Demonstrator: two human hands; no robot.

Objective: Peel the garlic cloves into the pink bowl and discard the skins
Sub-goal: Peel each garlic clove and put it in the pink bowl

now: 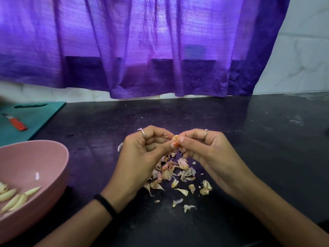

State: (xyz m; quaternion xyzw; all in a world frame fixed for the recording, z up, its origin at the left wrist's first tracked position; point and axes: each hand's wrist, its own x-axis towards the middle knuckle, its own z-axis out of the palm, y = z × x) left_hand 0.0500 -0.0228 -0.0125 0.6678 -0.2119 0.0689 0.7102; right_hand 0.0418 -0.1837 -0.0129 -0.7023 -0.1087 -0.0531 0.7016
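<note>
Both hands meet above the black counter, pinching one small garlic clove between their fingertips. My left hand grips it from the left with thumb and curled fingers. My right hand pinches it from the right. Below the hands lies a scattered pile of garlic skins on the counter. The pink bowl stands at the left edge and holds several peeled cloves in its bottom.
A teal cutting board lies at the far left with an orange-handled knife on it. A purple curtain hangs behind the black counter. White tiled wall stands at the right.
</note>
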